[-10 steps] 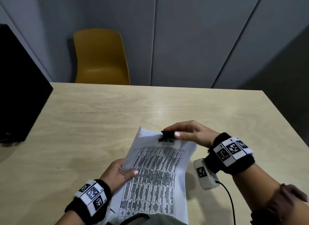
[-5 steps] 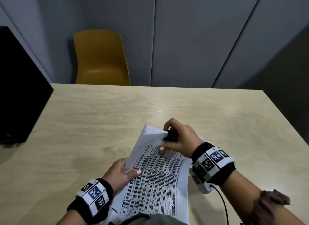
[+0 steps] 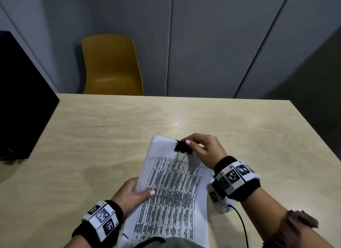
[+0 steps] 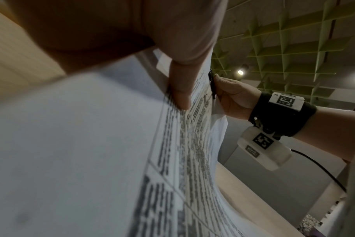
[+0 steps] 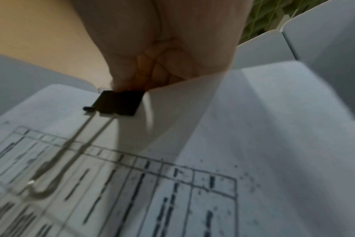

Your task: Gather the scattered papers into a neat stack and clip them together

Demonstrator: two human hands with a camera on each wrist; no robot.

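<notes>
A stack of white papers (image 3: 171, 196) printed with tables is held tilted above the near edge of the wooden table (image 3: 110, 129). A black binder clip (image 3: 182, 148) sits on the stack's top edge, its front wire handle (image 3: 178, 163) folded flat onto the top page. My right hand (image 3: 200, 149) pinches the clip at its top. My left hand (image 3: 132, 194) grips the stack's left edge, thumb on the printed side. The clip (image 5: 120, 102) and its handle (image 5: 57, 162) show close in the right wrist view, the gripped papers (image 4: 91, 144) in the left wrist view.
A yellow chair (image 3: 110, 65) stands behind the table's far edge. A black box-like object (image 3: 20, 100) occupies the table's left side. Grey wall panels (image 3: 221, 44) close off the back. A black cable (image 3: 241, 227) runs from my right wrist camera.
The clip's front wire handle has been folded down onto the page. My right hand moved from covering the clip to pinching it at the stack's top edge.
</notes>
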